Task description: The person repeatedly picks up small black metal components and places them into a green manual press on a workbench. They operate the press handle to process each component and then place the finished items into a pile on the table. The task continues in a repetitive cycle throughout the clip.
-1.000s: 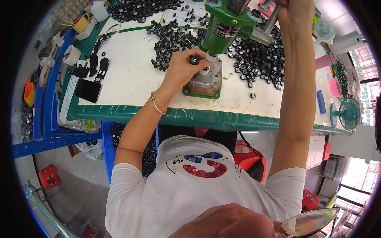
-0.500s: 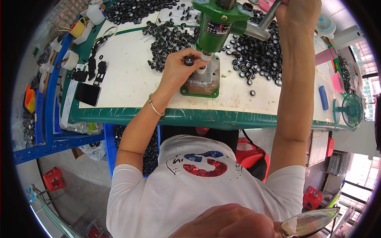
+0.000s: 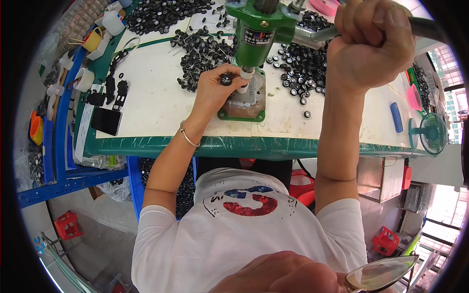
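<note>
A green hand press [image 3: 256, 46] stands on the table in front of me, above its green-edged base plate [image 3: 246, 111]. My left hand [image 3: 211, 88] is closed at the press, its fingertips pinching a small black toy wheel [image 3: 226, 79] beside the ram [image 3: 247, 73]. The rest of what these fingers hold, under the ram, is mostly hidden. At the upper right my right hand [image 3: 371, 49] is wrapped round the press lever [image 3: 426, 28], close to the camera.
Loose black wheels [image 3: 303, 83] lie in a heap right of the press. Wheels on metal axles [image 3: 200, 56] are piled to its left. A phone [image 3: 106, 121] and black plastic parts [image 3: 119, 93] lie at the left. A green fan [image 3: 432, 134] stands at the right edge.
My right hand has swung the lever toward me, and its grip now appears larger and nearer. The left hand stays at the ram with the wheel; the view has shifted slightly.
</note>
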### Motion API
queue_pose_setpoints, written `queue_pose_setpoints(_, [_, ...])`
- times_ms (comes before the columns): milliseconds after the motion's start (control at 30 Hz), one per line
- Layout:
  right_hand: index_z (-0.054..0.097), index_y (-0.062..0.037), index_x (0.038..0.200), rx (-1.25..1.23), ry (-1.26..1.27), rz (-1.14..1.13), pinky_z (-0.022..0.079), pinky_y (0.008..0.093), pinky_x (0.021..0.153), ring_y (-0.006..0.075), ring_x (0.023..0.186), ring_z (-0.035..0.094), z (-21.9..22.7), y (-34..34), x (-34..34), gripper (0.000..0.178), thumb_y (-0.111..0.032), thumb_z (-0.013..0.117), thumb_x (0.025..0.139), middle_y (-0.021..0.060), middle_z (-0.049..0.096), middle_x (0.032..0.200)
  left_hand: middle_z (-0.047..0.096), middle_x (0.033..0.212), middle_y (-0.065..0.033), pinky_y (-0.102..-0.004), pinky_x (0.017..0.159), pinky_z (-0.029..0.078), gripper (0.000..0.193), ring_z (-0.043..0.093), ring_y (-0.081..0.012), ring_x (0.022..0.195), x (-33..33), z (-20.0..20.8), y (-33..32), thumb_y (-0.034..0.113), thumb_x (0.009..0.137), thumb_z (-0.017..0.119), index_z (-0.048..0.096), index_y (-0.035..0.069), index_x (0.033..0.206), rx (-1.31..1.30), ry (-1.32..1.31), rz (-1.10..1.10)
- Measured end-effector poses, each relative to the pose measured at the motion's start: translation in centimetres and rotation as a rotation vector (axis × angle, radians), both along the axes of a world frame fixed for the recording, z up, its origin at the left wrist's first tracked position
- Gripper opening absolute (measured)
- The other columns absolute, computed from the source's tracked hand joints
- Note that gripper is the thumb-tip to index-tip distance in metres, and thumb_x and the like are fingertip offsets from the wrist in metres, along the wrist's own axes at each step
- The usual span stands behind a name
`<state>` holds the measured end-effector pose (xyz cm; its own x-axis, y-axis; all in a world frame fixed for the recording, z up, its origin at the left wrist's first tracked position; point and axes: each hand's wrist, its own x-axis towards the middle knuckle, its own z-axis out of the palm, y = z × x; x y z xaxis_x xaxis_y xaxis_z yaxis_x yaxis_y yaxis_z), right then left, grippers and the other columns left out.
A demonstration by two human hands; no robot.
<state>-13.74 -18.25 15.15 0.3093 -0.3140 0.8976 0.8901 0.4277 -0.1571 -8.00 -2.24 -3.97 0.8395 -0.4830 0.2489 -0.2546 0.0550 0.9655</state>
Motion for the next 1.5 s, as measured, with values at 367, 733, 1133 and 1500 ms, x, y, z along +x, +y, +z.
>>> queue_pose_setpoints(367, [0.045, -0.013, 0.071, 0.026, 0.575, 0.168, 0.016, 0.0188, 0.035, 0.0013, 0.041, 0.024, 1.6, -5.5, 4.0, 0.025, -0.022, 0.057, 0.092, -0.0087, 0.03, 0.054, 0.064, 0.078, 0.0012, -0.0197, 0.066, 0.046, 0.023, 0.056, -0.0042, 0.072, -1.3, 1.0, 0.0, 0.005, 0.078, 0.073, 0.071, 0.003, 0.101, -0.135, 0.131, 0.045])
queue_pose_setpoints(733, [0.057, -0.0064, 0.097, -0.184, 0.715, 0.003, 0.038, 0.0245, 0.053, 0.0112, 0.064, 0.048, -1.9, -10.4, 7.1, 0.026, -0.031, 0.051, 0.097, 0.002, 0.055, 0.078, 0.066, 0.089, -0.0083, -0.0212, 0.063, 0.048, 0.033, 0.064, -0.0142, 0.078, 1.6, 0.3, 5.5, 0.008, 0.086, 0.065, 0.058, 0.001, 0.117, -0.65, 0.763, 0.087])
queue_pose_setpoints(1133, [0.069, -0.0119, 0.098, -1.402, 0.794, -1.143, 0.046, 0.0384, 0.082, 0.0246, 0.092, 0.061, -18.9, -8.3, 5.0, 0.019, -0.019, 0.067, 0.079, 0.0051, 0.066, 0.093, 0.059, 0.066, 0.0003, -0.0217, 0.049, 0.038, 0.025, 0.048, -0.0056, 0.054, 1.8, -0.9, 6.4, 0.019, 0.079, 0.073, 0.069, 0.006, 0.1, 0.427, -0.063, 0.118])
queue_pose_setpoints(1500, [0.07, -0.013, 0.095, -1.558, 0.728, -1.254, 0.04, 0.0363, 0.085, 0.0212, 0.095, 0.057, -21.0, -7.7, 3.7, 0.016, -0.013, 0.063, 0.08, 0.0026, 0.064, 0.092, 0.068, 0.077, -0.0083, -0.0381, 0.064, 0.051, 0.022, 0.066, -0.0265, 0.074, 2.2, -1.6, 4.5, 0.02, 0.078, 0.067, 0.069, 0.021, 0.1, 0.89, -0.481, 0.249])
